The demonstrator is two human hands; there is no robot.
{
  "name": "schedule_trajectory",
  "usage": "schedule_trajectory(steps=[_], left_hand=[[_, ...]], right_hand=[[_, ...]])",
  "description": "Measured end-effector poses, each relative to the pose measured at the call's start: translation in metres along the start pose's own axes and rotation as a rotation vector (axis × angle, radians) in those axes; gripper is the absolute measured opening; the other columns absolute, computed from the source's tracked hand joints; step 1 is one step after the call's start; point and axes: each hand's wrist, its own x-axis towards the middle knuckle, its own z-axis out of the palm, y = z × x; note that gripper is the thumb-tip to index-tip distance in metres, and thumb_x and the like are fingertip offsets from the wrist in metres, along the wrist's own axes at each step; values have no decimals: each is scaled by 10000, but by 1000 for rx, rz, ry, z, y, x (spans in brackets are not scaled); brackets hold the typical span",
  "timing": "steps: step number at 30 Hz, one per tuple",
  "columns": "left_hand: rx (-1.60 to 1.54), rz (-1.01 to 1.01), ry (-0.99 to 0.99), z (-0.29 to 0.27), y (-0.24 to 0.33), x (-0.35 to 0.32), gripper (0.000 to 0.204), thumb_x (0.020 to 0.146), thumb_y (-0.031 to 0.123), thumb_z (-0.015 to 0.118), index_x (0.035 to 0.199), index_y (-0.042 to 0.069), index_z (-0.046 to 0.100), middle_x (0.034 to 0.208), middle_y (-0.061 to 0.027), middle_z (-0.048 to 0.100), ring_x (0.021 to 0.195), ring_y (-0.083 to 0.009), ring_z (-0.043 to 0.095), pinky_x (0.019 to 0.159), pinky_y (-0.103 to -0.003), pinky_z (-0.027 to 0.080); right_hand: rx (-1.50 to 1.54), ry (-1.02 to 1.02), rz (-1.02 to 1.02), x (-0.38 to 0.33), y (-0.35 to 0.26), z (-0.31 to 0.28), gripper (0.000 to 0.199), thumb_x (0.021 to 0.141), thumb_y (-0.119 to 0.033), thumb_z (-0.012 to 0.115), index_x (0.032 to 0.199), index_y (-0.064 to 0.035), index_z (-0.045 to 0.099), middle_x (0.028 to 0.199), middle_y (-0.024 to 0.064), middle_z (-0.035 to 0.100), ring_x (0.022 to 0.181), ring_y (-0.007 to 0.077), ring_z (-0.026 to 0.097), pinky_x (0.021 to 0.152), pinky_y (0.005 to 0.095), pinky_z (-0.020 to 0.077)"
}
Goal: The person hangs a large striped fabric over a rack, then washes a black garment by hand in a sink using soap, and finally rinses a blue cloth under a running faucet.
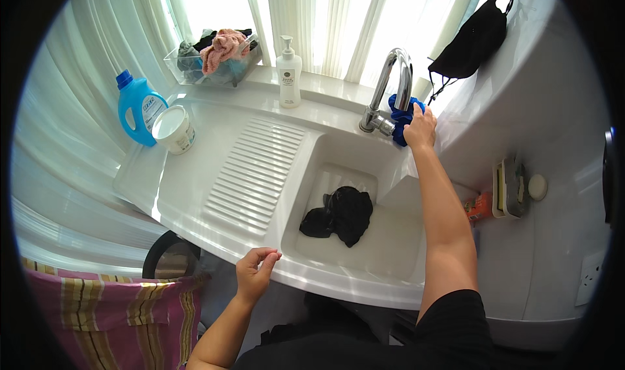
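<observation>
My right hand [420, 128] reaches past the chrome faucet [394, 77] at the back of the white sink [397, 240]. Its fingers and thumb close on a crumpled bright blue cloth [401, 118], partly hidden by the faucet and the hand. In the basin lies a bunched, wet-looking black cloth [350, 215], in shallow cloudy water. My left hand [255, 272] hovers by the sink's front edge, thumb and fingertips pressed together, with nothing visible between them.
A ribbed washboard [257, 174] adjoins the basin. Beyond it stand a blue detergent jug [135, 106], a white tub [173, 130], a white pump bottle [288, 80] and a clear bin [189, 77] of cloths. A black face mask [472, 41] hangs right; a soap holder [511, 187] is below.
</observation>
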Motion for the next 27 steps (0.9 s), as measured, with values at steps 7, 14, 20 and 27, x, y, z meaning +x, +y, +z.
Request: schedule_trajectory(steps=[7,14,20,27], left_hand=[[3,-63,-145,35,-7,44,114,868,91,667,914,-13,674,832,-77,694,804,-116,640,748,-238,497],[-28,-29,-393,66,4,88,128,884,100,651,940,-14,665,836,-72,693,796,-102,637,731,-229,501],[-173,-273,-578,78,-4,116,233,935,162,590,1100,-2,594,1052,-89,639,955,-125,594,849,-282,489],[-638,-1081,-607,107,19,145,733,824,690,517,1345,183,428,1288,-82,486,1140,-322,490,930,-539,426]], right_hand=[[-276,-276,-86,35,12,26,770,727,-87,693,1399,-280,369,1276,100,497,1159,293,515,894,405,507],[-301,-371,-238,-23,-15,11,191,760,-131,667,937,-61,679,1051,170,611,971,300,623,812,372,529],[-69,-411,-242,-101,-19,-52,325,647,-106,654,969,-115,701,957,133,625,912,308,623,784,380,523],[614,-326,-263,-177,-63,-83,399,605,-100,624,999,-109,686,917,105,611,853,295,609,775,356,508]])
